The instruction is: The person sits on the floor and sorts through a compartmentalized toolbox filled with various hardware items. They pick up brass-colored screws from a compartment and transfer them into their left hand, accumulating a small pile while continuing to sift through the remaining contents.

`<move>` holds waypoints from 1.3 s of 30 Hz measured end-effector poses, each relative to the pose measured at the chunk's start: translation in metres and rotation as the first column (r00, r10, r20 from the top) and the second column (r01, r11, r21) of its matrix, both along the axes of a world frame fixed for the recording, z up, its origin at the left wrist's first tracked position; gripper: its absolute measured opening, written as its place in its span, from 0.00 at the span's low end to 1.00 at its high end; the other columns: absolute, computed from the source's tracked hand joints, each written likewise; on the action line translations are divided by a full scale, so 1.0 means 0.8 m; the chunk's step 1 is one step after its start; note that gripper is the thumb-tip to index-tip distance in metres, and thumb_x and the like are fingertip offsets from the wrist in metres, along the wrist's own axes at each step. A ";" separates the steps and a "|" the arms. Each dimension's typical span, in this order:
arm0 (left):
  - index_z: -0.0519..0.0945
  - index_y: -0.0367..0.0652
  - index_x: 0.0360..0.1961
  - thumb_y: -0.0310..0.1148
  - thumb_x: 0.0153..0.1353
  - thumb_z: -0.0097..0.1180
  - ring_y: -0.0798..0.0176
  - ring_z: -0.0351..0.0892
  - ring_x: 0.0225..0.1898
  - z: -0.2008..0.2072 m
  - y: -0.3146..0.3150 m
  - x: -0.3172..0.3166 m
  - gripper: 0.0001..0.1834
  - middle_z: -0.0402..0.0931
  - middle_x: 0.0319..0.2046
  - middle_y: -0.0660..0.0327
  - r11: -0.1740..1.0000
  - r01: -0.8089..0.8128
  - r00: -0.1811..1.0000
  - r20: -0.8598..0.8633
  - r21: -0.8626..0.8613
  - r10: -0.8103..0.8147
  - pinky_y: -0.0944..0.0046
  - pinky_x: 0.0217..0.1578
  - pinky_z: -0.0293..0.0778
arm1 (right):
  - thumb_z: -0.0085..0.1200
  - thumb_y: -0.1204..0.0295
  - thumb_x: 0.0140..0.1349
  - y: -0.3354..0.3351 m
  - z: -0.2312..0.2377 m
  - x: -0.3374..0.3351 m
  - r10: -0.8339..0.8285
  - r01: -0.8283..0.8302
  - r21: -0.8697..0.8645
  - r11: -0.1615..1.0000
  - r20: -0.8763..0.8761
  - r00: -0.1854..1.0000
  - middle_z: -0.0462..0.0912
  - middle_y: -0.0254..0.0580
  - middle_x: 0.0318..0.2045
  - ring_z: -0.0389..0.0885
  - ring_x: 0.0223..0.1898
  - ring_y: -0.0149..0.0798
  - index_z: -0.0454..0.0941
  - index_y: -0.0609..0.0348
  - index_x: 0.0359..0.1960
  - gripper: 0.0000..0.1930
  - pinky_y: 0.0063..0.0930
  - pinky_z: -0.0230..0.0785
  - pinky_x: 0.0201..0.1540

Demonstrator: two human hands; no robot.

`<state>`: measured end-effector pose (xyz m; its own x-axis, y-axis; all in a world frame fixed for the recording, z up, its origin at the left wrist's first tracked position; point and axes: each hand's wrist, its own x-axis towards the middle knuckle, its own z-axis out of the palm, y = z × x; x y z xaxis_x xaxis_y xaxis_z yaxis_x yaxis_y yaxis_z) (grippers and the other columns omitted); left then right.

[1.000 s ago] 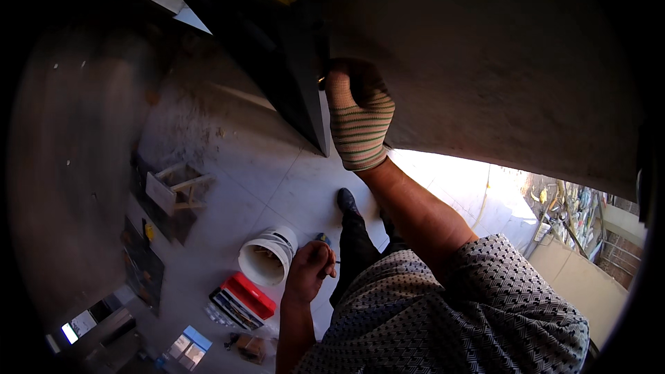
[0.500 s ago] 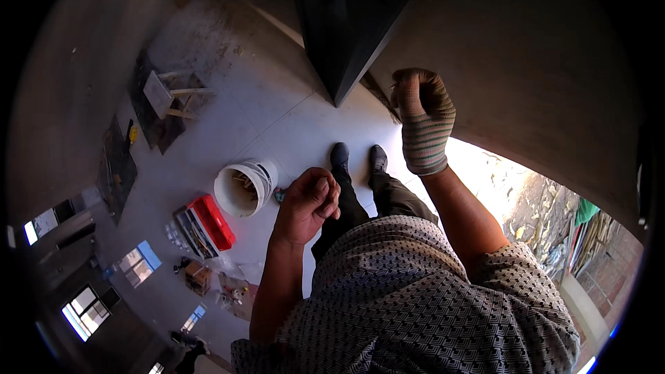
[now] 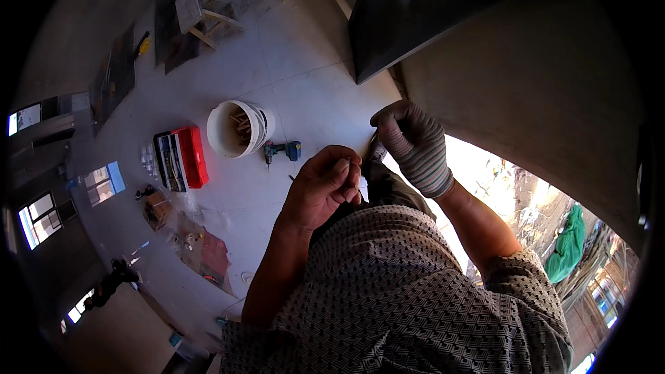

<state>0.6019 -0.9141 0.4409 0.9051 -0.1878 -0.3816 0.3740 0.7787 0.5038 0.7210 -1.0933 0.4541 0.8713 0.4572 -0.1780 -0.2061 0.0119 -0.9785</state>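
In front of my belly, my bare left hand [image 3: 322, 188] is closed, thumb pressed to the bent fingers. A tiny thin sliver seems to show at its fingertips, too small to name. My right hand [image 3: 415, 149] wears a striped knit glove and is also closed, fingers curled toward the thumb. What it holds, if anything, is hidden. The two hands are apart at about the same height. Beyond the right hand stands a dark panel-like structure [image 3: 395, 24] with a sharp lower corner.
On the tiled floor to the left are a white bucket [image 3: 260, 128] with wooden pieces inside, a cordless drill [image 3: 282, 153] and a red toolbox [image 3: 193, 156]. A small wooden stool [image 3: 188, 10] stands farther off. Bright ground with a green cloth [image 3: 566, 246] lies at right.
My view has turned, so the bucket and toolbox sit higher and the drill now shows. My right hand has come lower and nearer the left, which has shifted slightly right and up.
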 end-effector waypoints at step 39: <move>0.77 0.34 0.50 0.33 0.76 0.42 0.63 0.81 0.37 -0.011 0.287 -0.702 0.15 0.80 0.40 0.57 0.547 -0.755 0.505 -0.211 0.361 0.837 0.61 0.42 0.79 | 0.59 0.64 0.65 0.540 0.010 -0.614 0.889 -0.872 -0.483 0.077 0.430 -0.159 0.81 0.41 0.32 0.82 0.39 0.49 0.82 0.55 0.35 0.08 0.44 0.75 0.42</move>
<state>0.0405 -0.6846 0.4322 0.4401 0.6634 -0.6052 -0.1891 0.7273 0.6597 0.2300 -0.6610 0.4619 -0.4552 0.8902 0.0179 0.4753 0.2599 -0.8406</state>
